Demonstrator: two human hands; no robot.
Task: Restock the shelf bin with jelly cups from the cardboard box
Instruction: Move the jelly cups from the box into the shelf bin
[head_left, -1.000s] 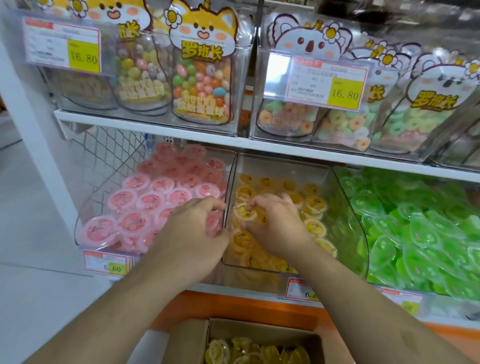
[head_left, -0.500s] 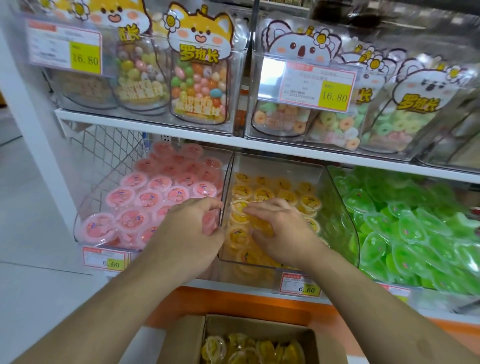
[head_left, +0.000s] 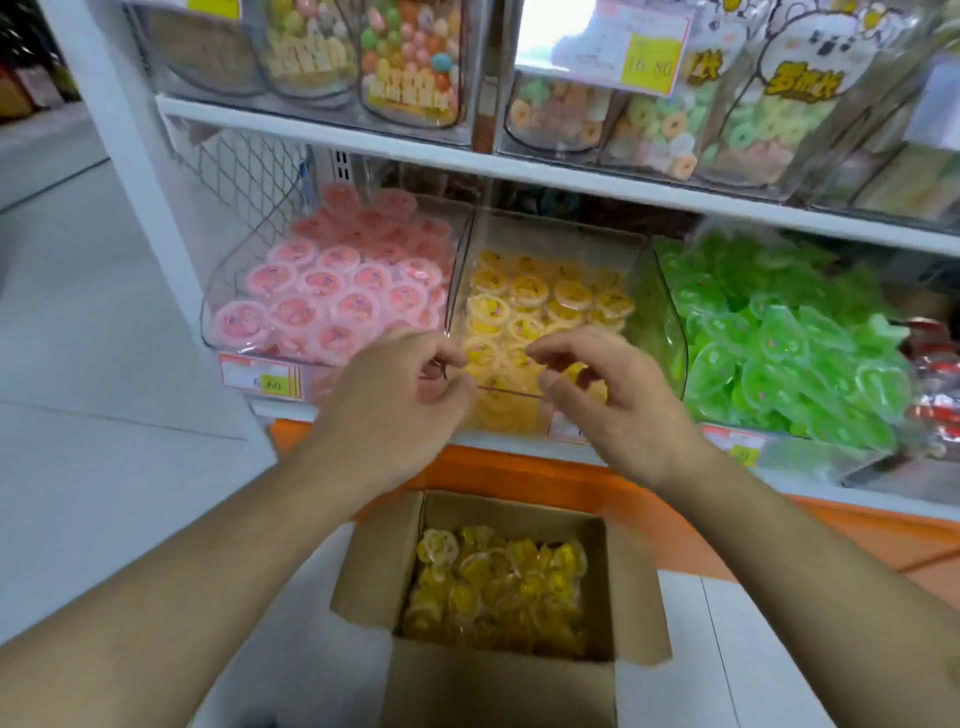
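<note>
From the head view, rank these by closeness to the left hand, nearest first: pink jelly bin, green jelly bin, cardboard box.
From the left hand:
1. Pink jelly bin, just above it and to the left.
2. Cardboard box, below, between the forearms.
3. Green jelly bin, far right, past the right hand.

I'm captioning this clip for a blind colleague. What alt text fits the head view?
Two empty hands, left hand and right hand, hover with loosely curled fingers before a clear shelf bin of yellow jelly cups. Below, an open cardboard box holds more.
</note>
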